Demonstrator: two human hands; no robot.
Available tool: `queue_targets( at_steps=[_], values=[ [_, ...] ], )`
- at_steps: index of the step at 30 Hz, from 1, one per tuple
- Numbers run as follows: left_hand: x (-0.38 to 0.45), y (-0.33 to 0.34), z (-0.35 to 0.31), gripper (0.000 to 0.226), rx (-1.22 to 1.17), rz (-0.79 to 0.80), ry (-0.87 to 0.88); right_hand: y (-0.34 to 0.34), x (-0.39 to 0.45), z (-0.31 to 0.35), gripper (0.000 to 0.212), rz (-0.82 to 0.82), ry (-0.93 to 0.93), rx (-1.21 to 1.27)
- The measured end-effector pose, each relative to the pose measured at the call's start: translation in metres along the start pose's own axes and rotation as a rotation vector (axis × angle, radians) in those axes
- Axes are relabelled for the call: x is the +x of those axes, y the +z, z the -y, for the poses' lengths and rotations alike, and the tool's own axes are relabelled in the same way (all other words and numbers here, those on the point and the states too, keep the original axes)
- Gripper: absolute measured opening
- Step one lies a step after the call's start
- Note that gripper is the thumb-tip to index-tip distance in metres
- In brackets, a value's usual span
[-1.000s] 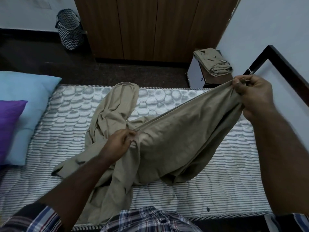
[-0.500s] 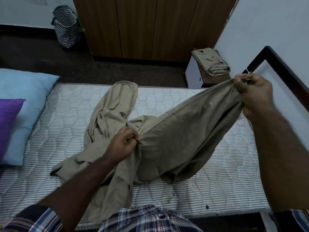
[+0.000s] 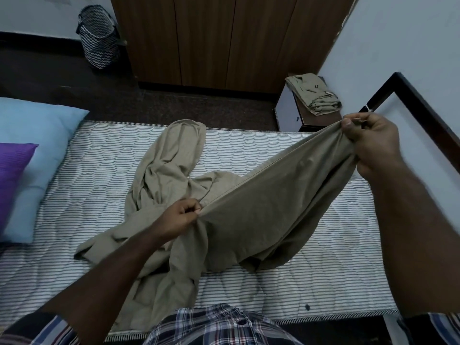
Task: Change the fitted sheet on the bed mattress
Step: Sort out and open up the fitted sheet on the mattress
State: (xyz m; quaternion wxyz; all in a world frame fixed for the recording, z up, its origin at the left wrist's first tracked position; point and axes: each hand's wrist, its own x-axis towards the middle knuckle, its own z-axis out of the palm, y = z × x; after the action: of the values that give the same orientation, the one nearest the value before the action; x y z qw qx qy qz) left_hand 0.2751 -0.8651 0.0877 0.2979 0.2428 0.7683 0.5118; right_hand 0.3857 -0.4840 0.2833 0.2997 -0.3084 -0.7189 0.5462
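A beige fitted sheet (image 3: 261, 210) lies crumpled across the bare striped mattress (image 3: 94, 195). One hemmed edge of it is stretched taut between my hands. My left hand (image 3: 178, 216) pinches that edge low over the middle of the mattress. My right hand (image 3: 371, 143) grips the sheet's corner, raised at the right near the dark bed frame (image 3: 423, 110). The rest of the sheet trails toward the far side of the mattress and toward me.
A light blue pillow (image 3: 37, 145) and a purple pillow (image 3: 12, 175) lie at the left end. Folded beige cloth (image 3: 313, 95) sits on a small bedside table at the back right. A wooden wardrobe (image 3: 224, 38) and a patterned laundry basket (image 3: 99, 36) stand beyond the bed.
The sheet's edge has been pulled tighter between my hands. My left hand has shifted slightly along the hem; my right hand holds about the same place.
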Motion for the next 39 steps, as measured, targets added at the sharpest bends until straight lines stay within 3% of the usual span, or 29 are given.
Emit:
queue_targets(
  at_steps=[3, 6, 9, 14, 19, 22, 31, 39],
  values=[
    [0.001, -0.008, -0.007, 0.012, -0.077, -0.123, -0.028, 0.003, -0.002, 0.000, 0.014, 0.025, -0.002, -0.001],
    [0.000, -0.012, -0.011, 0.018, 0.018, -0.044, 0.003, 0.005, -0.002, 0.002, 0.013, 0.027, -0.011, -0.008],
    [0.000, -0.016, -0.006, 0.026, 0.019, -0.153, 0.001, 0.006, -0.004, 0.004, 0.013, 0.030, -0.011, -0.006],
    [-0.004, -0.026, -0.007, 0.008, 0.013, -0.326, 0.106, 0.005, -0.008, 0.004, 0.012, 0.031, -0.002, 0.010],
    [-0.005, -0.031, -0.014, 0.019, 0.182, -0.107, -0.038, 0.008, -0.011, 0.001, 0.013, 0.046, 0.007, -0.016],
    [-0.006, -0.026, -0.017, 0.012, 0.076, -0.135, -0.065, 0.011, -0.012, -0.001, 0.013, 0.034, 0.011, -0.009],
    [-0.032, -0.019, -0.024, 0.027, -0.054, -0.226, 0.156, 0.008, -0.013, 0.000, 0.019, 0.029, 0.017, -0.019],
    [-0.047, -0.010, -0.014, 0.051, 0.325, -0.167, 0.429, 0.006, -0.010, -0.001, 0.017, 0.007, 0.020, -0.035]
  ],
)
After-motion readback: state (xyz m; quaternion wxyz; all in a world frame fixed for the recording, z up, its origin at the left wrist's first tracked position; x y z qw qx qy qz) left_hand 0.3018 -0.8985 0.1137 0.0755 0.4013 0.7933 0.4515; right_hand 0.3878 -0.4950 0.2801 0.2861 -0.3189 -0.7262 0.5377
